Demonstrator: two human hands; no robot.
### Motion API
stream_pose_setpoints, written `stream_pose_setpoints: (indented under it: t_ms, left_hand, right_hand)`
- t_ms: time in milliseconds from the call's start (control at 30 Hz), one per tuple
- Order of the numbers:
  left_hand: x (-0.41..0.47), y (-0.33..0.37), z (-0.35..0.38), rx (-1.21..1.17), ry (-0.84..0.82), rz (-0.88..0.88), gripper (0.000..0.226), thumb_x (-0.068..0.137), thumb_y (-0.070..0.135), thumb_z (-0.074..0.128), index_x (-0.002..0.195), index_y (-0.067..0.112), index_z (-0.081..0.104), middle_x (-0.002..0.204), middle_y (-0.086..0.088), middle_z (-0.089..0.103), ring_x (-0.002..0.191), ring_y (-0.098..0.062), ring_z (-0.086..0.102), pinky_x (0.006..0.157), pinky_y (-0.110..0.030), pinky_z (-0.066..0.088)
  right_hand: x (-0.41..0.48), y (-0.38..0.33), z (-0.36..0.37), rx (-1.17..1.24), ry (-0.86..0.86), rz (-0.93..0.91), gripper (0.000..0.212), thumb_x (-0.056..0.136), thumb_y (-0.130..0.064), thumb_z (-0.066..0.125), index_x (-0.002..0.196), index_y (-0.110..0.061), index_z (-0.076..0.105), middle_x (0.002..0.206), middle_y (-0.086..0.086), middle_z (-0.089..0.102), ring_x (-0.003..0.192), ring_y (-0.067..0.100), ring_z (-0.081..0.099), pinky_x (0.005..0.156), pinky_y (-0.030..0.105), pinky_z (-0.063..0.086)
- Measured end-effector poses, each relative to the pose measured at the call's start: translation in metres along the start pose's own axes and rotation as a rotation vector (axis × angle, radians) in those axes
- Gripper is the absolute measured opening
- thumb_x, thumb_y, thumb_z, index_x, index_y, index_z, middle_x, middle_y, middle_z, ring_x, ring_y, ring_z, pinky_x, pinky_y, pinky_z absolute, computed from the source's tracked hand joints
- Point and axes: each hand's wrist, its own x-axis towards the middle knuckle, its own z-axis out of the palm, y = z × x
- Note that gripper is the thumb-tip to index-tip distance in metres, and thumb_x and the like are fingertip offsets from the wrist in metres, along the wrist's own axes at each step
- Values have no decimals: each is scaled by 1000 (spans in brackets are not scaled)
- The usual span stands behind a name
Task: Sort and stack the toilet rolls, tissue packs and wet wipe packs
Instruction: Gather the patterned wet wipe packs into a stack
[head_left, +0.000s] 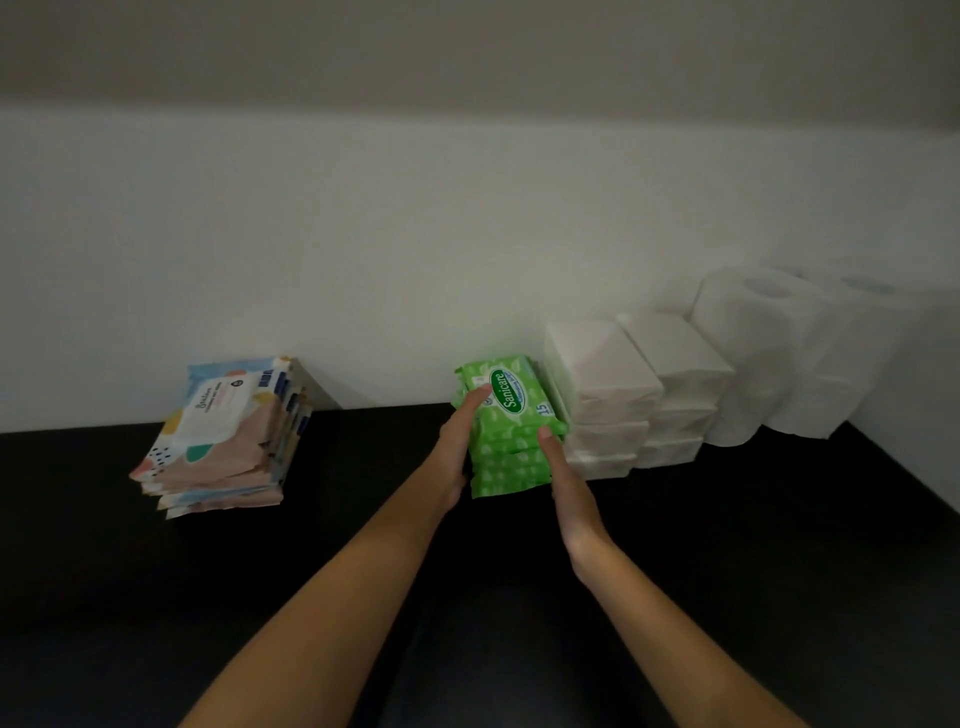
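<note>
A stack of green Sanicare wet wipe packs (511, 431) stands on the black surface against the white wall. My left hand (460, 441) presses its left side, thumb lying on the top pack. My right hand (563, 480) touches the stack's front right edge with straight fingers. Two stacks of white tissue packs (602, 384) (680, 374) stand right of the green stack, touching it. Further right, white toilet rolls (753, 343) stand upright in the corner. At the left sits a leaning stack of pastel patterned wet wipe packs (223, 441).
The black surface (363, 467) runs along the white wall (415, 234). A side wall (924, 415) closes the right corner behind the toilet rolls. A gap of bare black surface lies between the pastel stack and the green stack.
</note>
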Motion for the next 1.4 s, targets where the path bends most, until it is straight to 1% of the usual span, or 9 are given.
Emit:
stream_pose_setpoints:
  t_ms: [67, 133, 300, 600, 733, 967, 1133, 1233, 1400]
  left_hand:
    - [5, 1, 6, 16, 43, 5, 60, 83, 47, 55, 132, 11, 50, 132, -16, 55, 119, -31, 55, 102, -45, 44]
    - [10, 0, 8, 72, 63, 4, 66, 83, 49, 55, 137, 13, 43, 140, -14, 47, 126, -31, 48, 106, -48, 39]
    - [11, 1, 7, 52, -1, 2, 42, 87, 36, 53, 122, 12, 60, 115, -12, 67, 98, -27, 64, 85, -36, 51]
    - [8, -1, -1, 39, -35, 3, 39, 92, 30, 47, 123, 10, 58, 114, -14, 66, 89, -25, 64, 82, -32, 50]
    - [2, 1, -10, 23, -43, 4, 38, 93, 29, 46, 122, 9, 59, 104, -12, 67, 83, -23, 65, 75, -30, 50]
    - [-15, 4, -32, 6, 17, 21, 39, 93, 27, 46, 124, 7, 57, 117, -18, 64, 85, -26, 64, 76, -31, 50]
    - [-32, 5, -65, -51, 59, 19, 39, 92, 27, 46, 124, 7, 57, 114, -18, 64, 84, -26, 63, 78, -32, 50]
    - [-41, 4, -82, -77, 59, 26, 38, 93, 29, 46, 121, 8, 59, 102, -13, 68, 82, -25, 65, 73, -30, 51]
    - [-40, 15, -97, -114, 99, 8, 38, 94, 27, 45, 122, 5, 57, 91, -12, 66, 76, -24, 62, 70, -30, 48]
  right_hand:
    - [2, 2, 1, -18, 23, -40, 34, 83, -54, 54, 107, -31, 60, 91, -14, 60, 77, -6, 53, 56, 1, 42]
    - [4, 3, 2, -45, 37, -62, 36, 83, -54, 53, 108, -29, 61, 89, -15, 62, 74, -10, 52, 48, -2, 39]
    - [11, 1, 3, -124, 65, -82, 29, 83, -62, 45, 82, -38, 61, 86, -20, 62, 79, -3, 57, 70, 12, 42]
    - [11, 5, 19, -108, 114, -41, 60, 81, -61, 50, 125, -21, 54, 123, 1, 62, 113, 20, 57, 102, 37, 42]
    - [9, 7, 21, -117, 102, -3, 63, 77, -61, 54, 121, -17, 57, 119, 6, 63, 109, 23, 59, 100, 39, 44]
    - [0, 11, 39, -173, -1, 61, 62, 75, -65, 51, 117, -20, 60, 121, 4, 61, 114, 22, 56, 104, 41, 40]
    - [-15, 20, 66, -196, -110, 83, 47, 74, -64, 52, 101, -27, 62, 116, 2, 62, 108, 18, 56, 99, 36, 42]
    - [-21, 24, 79, -191, -134, 92, 34, 73, -63, 55, 87, -32, 60, 112, 1, 63, 102, 15, 57, 93, 33, 43]
    - [-21, 25, 102, -141, -165, 75, 44, 72, -61, 57, 94, -24, 66, 109, 5, 68, 105, 22, 61, 102, 43, 43]
